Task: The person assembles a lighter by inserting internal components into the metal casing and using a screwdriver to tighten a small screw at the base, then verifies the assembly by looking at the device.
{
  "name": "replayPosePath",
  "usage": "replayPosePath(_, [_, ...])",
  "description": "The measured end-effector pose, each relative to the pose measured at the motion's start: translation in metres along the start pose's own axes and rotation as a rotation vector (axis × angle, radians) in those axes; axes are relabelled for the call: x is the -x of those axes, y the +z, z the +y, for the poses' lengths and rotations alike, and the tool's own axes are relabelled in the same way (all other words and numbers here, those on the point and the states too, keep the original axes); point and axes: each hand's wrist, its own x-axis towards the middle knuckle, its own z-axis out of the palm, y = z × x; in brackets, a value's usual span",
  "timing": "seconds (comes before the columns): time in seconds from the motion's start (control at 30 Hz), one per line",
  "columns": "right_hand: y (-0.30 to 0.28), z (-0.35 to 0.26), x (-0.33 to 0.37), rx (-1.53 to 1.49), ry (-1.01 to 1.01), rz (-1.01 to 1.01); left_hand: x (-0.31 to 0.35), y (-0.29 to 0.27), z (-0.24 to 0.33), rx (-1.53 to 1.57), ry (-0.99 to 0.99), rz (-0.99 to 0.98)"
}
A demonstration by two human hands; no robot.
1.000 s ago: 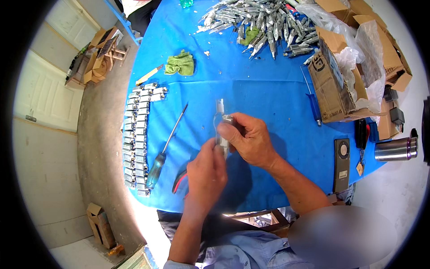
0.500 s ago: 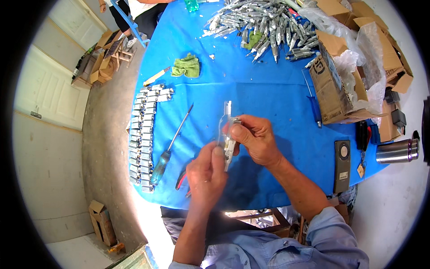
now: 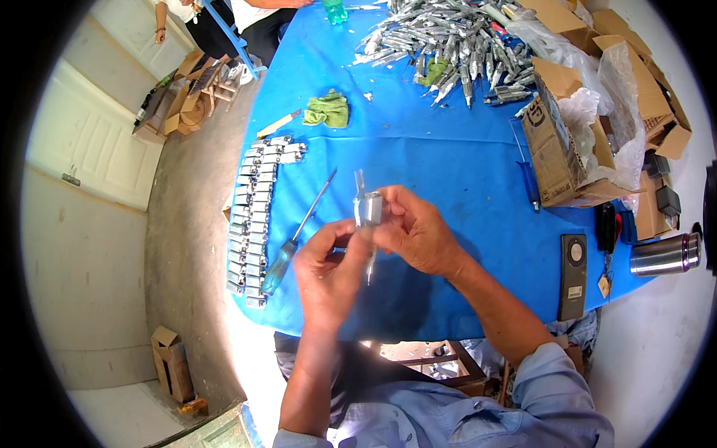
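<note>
Above the blue tablecloth [image 3: 463,299], both hands hold a slim silver-grey metal part [image 3: 369,209] with a narrow rod-like end pointing away from me. My left hand [image 3: 325,272] pinches it from the near left, thumb against its lower half. Fingers of my right hand [image 3: 422,237] close on its right side. Motion blur and the fingers hide some of its shape. A screwdriver [image 3: 281,263] with a teal handle lies left of my left hand. Beyond it, small silver metal parts [image 3: 258,198] stand in neat rows along the table's left edge.
A large heap of similar slim parts [image 3: 448,45] covers the far side. A green cloth [image 3: 326,110] and a knife [image 3: 279,124] lie far left. At right are an open cardboard box [image 3: 556,153], a blue-handled tool [image 3: 531,185], a dark flat device [image 3: 573,276] and a steel flask [image 3: 665,254].
The metal part has turned in my fingers and shifted slightly left; its broader grey face now shows. My left hand has slid left and up. The red-handled tool beside it is now out of sight.
</note>
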Motion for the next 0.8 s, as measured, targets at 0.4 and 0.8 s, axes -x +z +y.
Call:
replayPosePath(0.4, [-0.004,0.004,0.005,0.135,0.231,-0.142,0.021,-0.021,-0.007,0.01,-0.093,-0.089])
replayPosePath(0.8, [0.012,-0.007,0.014,-0.046,0.199,-0.219,0.048,-0.02,-0.006,-0.269,0.124,0.014])
